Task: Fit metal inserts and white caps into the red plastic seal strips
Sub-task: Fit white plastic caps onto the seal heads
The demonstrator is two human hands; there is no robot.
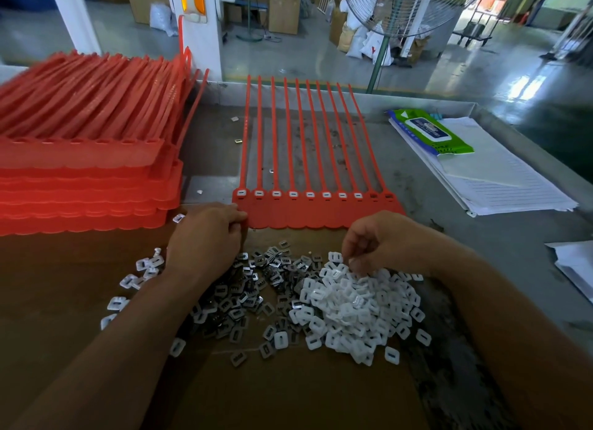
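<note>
A red seal strip sheet (316,213) lies flat in the middle of the bench, its long tails pointing away from me. Most of its sockets carry white caps; the two at the right end look bare. My left hand (205,237) rests at the sheet's near left corner, fingers curled against its edge. My right hand (373,240) hovers over the pile of white caps (353,304), fingertips pinching at one cap on top. A pile of metal inserts (250,288) lies between my forearms.
A tall stack of red strip sheets (83,179) fills the left of the bench. Brown cardboard (288,391) underlies the piles. Lined papers (491,176) and a green wipes pack (430,131) lie at the right. Stray caps sit near my left wrist.
</note>
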